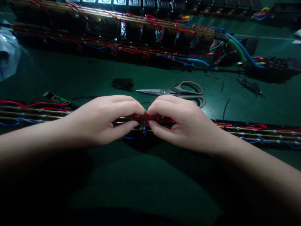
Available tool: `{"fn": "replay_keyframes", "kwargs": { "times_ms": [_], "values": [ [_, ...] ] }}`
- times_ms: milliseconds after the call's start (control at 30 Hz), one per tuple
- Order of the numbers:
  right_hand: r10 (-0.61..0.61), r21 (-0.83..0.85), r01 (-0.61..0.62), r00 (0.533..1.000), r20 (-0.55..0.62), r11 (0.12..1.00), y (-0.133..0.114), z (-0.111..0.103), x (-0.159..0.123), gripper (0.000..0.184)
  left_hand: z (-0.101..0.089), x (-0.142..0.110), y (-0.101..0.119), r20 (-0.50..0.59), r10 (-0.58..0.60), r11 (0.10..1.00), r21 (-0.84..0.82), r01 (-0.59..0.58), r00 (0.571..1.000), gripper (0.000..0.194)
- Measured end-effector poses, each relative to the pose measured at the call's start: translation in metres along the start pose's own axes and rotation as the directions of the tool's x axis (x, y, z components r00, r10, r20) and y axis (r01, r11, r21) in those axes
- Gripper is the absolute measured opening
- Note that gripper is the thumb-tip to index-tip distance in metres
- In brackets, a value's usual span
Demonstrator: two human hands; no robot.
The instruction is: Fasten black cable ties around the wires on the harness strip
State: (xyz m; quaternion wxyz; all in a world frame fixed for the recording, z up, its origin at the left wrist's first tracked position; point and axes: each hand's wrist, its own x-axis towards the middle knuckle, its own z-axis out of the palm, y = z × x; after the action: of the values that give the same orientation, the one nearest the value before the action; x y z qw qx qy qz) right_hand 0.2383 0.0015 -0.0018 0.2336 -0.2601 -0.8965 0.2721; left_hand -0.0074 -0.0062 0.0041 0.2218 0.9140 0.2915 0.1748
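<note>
My left hand [115,117] and my right hand [181,117] meet over the middle of a long wired strip with brass rods [279,135]. Their fingertips touch or nearly touch, curled in above a small green circuit board [142,125]. Both hands are closed in a pinch. Red wire shows right at the fingertips, but the fingers hide what they grip. Below them a blue wire [133,137] loops along the strip's near edge. Just beyond the hands lie scissors [164,92] with grey handles, points to the left.
A bundle of short black ties [122,83] lies left of the scissors. Across the back runs a larger wired assembly [105,29] with sockets and thick cables. Loose black scraps [250,86] are at right, a small circuit board [60,99] at left, and a clear plastic bag [8,53] farther left.
</note>
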Motion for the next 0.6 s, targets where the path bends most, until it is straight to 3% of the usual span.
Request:
{"fn": "replay_keyframes", "kwargs": {
  "times_ms": [600],
  "values": [
    [0.011,-0.010,-0.011,1.000,0.015,1.000,-0.0002,-0.0006,0.0009,0.013,-0.0005,0.0005,-0.0002,0.028,-0.029,1.000,-0.001,0.029,0.999,0.018]
  ]
}}
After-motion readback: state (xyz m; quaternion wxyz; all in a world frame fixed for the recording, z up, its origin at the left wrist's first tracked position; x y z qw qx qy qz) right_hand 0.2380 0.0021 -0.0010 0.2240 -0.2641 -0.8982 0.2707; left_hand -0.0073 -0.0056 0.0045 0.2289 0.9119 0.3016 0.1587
